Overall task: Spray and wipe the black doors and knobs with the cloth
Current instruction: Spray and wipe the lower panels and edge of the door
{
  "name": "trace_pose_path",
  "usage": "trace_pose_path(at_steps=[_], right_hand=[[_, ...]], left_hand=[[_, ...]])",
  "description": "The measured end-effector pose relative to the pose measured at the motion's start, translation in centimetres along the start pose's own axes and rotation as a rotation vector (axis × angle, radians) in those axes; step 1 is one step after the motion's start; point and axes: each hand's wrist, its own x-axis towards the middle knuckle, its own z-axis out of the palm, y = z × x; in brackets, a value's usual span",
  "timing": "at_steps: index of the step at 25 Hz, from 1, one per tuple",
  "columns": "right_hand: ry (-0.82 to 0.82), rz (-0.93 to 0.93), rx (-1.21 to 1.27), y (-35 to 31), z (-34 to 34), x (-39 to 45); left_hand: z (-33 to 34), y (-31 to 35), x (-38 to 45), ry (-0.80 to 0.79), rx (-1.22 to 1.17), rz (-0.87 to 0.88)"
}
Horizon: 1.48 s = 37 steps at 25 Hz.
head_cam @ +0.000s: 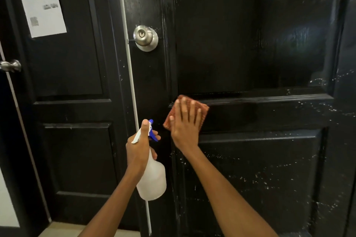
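**Cloth flat on the mid rail, bottle held in reserve**

Nearest you, low in the centre of the frame, your left hand (141,146) is wrapped round the neck of the spray bottle (152,175), thumb up along the white head and fingers curled near the blue trigger. The nozzle faces the door but sits off to the side of the cloth, which reads as a bottle parked ready, not one being fired.

Just right of it and a little higher, your right hand (185,124) lies open, fingers straight and spread, pressing the brown cloth (200,109) against the right-hand door (250,34). A flat palm spreads pressure over the whole pad, which suits wiping a broad surface. The cloth sits on the horizontal rail at the frame's centre, its top edge touching the moulding under the upper panel.

White flecks dot the lower panel (260,179) at lower right and the rail's right end, so that area probably still needs wiping.

Farther up, left of centre, the silver knob (145,37) stands well apart from both hands. At upper left, a paper notice (40,0) hangs on the left-hand door (67,63), and a second knob (10,66) shows at the left edge.
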Motion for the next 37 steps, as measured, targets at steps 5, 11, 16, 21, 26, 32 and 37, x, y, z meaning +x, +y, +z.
trace_pose_path(at_steps=[5,11,16,21,26,32,37], right_hand=[[-0.085,-0.326,-0.120,3.8,-0.6,0.7],[0.005,-0.107,-0.155,18.1,-5.9,-0.2],[0.156,0.592,0.090,21.7,-7.9,0.2],[0.107,0.455,0.057,18.9,-6.4,-0.3],[0.056,0.263,0.005,14.7,-3.7,-1.6],[0.102,0.117,-0.028,11.9,-2.2,-1.5],[0.110,0.113,-0.030,11.0,-1.6,-1.0]], left_hand=[[1.3,0.2,0.0,-0.014,-0.011,0.004],[5.8,0.9,0.0,-0.065,-0.063,-0.049],[8.4,2.9,1.9,-0.126,-0.029,-0.080],[10.3,4.6,4.1,-0.185,-0.012,-0.082],[10.9,4.7,5.3,-0.169,-0.007,-0.117],[8.7,3.7,5.5,-0.139,0.032,-0.133],[6.3,3.2,5.7,-0.121,0.031,-0.116]])
